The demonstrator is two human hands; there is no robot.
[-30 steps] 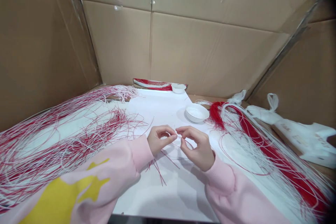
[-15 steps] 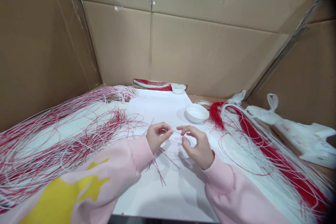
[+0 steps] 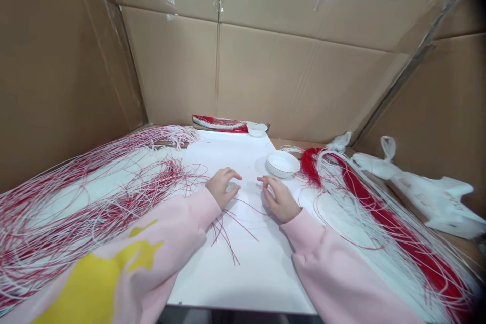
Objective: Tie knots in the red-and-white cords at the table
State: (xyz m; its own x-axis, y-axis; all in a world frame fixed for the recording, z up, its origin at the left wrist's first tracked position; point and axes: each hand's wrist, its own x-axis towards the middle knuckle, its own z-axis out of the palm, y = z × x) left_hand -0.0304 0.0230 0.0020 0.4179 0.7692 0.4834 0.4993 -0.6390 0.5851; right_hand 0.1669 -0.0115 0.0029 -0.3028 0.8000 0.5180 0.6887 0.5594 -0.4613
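My left hand (image 3: pixel 223 187) hovers over the white work surface (image 3: pixel 243 283) with thumb and fingers apart and nothing visible between them. Facing it across a gap, my right hand (image 3: pixel 280 201) has its fingers stretched out and the thumb separate; no held item shows. A thin red cord (image 3: pixel 250 206) runs across the surface between the hands, passing close to the right one. Several loose red cord ends (image 3: pixel 243 226) fan out below my left hand. To the left lies a big tangle of red and white cords (image 3: pixel 125 212).
A white bowl (image 3: pixel 283 164) stands beyond my right hand, and a smaller bowl (image 3: pixel 257 129) sits at the back by more cords (image 3: pixel 220 124). Red and white cord bundles (image 3: pixel 364 192) lie on the right, beside white plastic bags (image 3: pixel 436 197). Cardboard walls (image 3: pixel 266 71) enclose the table.
Both hands have opened, and the gap between the left thumb and fingers is wider. The red cord that ran between the fingertips now lies lower, on the surface.
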